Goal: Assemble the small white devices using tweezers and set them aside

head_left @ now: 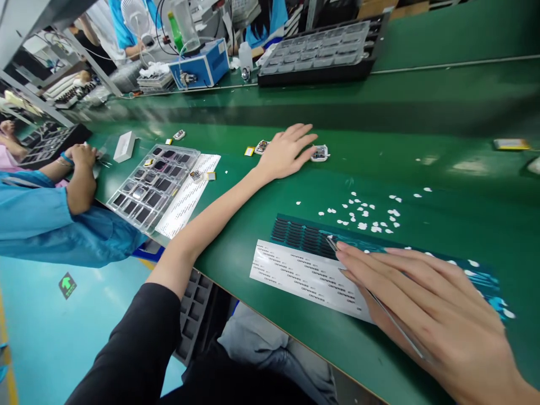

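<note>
My left hand [284, 153] reaches across the green bench, its fingers spread. The thumb tip lies at the edge of a small white-rimmed electronic part [320, 153]; I cannot tell whether they touch. A similar part [261, 147] sits by the wrist, beside a small yellow-edged piece [249, 151]. In my right hand [430, 309] is a pair of metal tweezers [396, 322], fingers closed round it. Its tips are over a teal sheet with rows of black stickers [301, 235]. A white printed sheet [295, 273] overlaps the teal sheet's near edge and runs partly under this hand.
Several white bits [363, 214] lie scattered behind the sheets. Left stands a clear compartment tray [154, 185] on another printed sheet [185, 199]. A co-worker's hands [82, 160] are beyond it. A black tray [316, 53] and a blue box [200, 64] stand at the back.
</note>
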`<state>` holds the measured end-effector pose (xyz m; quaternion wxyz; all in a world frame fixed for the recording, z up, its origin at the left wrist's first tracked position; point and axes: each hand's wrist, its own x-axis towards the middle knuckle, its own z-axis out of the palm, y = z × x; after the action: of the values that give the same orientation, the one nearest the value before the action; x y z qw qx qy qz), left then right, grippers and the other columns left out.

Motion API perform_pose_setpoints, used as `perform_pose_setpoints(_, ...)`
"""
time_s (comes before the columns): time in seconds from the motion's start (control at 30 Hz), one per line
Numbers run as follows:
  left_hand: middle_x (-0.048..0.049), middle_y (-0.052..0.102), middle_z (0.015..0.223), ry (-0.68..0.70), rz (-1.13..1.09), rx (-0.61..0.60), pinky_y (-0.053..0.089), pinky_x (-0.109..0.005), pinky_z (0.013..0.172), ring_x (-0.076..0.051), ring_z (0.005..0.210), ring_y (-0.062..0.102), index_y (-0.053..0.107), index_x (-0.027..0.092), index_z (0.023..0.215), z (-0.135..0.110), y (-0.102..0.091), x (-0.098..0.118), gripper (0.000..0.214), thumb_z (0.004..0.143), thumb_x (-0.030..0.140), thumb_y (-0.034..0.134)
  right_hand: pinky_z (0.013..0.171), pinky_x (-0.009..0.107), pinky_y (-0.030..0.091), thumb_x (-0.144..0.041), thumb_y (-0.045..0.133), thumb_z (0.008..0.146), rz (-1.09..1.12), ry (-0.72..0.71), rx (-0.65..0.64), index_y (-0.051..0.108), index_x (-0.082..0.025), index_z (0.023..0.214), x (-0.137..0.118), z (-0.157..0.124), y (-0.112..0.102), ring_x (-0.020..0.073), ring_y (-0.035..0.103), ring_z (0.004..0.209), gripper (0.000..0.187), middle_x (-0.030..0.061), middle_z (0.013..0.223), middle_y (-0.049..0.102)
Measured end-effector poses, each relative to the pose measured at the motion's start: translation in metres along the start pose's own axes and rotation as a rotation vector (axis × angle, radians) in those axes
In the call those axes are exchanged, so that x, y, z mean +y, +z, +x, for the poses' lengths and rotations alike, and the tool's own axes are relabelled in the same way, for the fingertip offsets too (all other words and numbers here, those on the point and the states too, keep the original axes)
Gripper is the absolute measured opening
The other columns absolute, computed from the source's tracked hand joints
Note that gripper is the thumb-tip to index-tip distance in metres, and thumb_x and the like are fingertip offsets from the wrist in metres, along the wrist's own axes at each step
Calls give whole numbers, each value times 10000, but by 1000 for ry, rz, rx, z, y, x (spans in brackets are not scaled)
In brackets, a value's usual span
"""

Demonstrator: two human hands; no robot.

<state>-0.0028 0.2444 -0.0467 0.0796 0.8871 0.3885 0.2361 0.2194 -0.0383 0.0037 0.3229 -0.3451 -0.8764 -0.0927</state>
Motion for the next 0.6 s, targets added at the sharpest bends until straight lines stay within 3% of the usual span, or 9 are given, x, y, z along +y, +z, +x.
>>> perform_pose_setpoints(0.1, -172, 488, 1653, 4, -4, -109, 379, -582, 1190, -358, 1576, 371, 668, 201, 1330, 10, 16, 15, 510, 1050, 486, 352, 999, 421, 548, -104, 638, 964, 1, -13, 3, 374, -211, 1612, 1, -1, 0, 215, 737, 1043, 707, 40, 1310, 740)
perform_pose_setpoints(0.2, -205, 548, 1581, -32, -42, -105, 378, -545, 1196, -355, 1531, 435, 678, 172, 1215, 9, 20, 24, 381, 1044, 370, 401, 981, 428, 549, -76, 663, 934, 7, 2, -2, 414, -234, 1595, 2, -2, -1, 224, 736, 1024, 724, 29, 1290, 751)
perform_pose_setpoints(0.3, -172, 702, 1345, -51, -218, -38, 437, -446, 1140, -302, 1313, 624, 657, 193, 1142, -3, 12, 30, 219, 968, 250, 537, 964, 424, 541, -50, 650, 929, -6, 18, -2, 430, -275, 1586, 3, -5, -2, 220, 727, 1015, 728, 12, 1295, 750)
perform_pose_setpoints(0.4, -108, 770, 1131, -52, -424, -1, 492, -369, 1035, -235, 1059, 718, 647, 200, 1094, -21, -1, 36, 175, 952, 205, 546, 941, 418, 539, -55, 670, 921, -28, 10, 10, 429, -284, 1586, 4, -6, -3, 218, 722, 1010, 743, 0, 1279, 755)
perform_pose_setpoints(0.53, -69, 793, 1128, -87, -409, 114, 416, -390, 1155, -211, 1020, 726, 688, 218, 1083, -48, -17, 53, 196, 989, 276, 527, 894, 419, 540, -62, 720, 892, -35, 31, 26, 436, -293, 1586, 2, -3, -3, 238, 725, 1012, 785, -2, 1214, 778)
perform_pose_setpoints(0.6, -66, 786, 1125, -180, -503, 224, 484, -352, 1064, -187, 950, 738, 678, 227, 1153, -65, -23, 70, 267, 1020, 367, 494, 872, 412, 547, -50, 732, 878, -30, 64, 48, 434, -296, 1590, 2, -2, -2, 245, 725, 1005, 810, 2, 1183, 788)
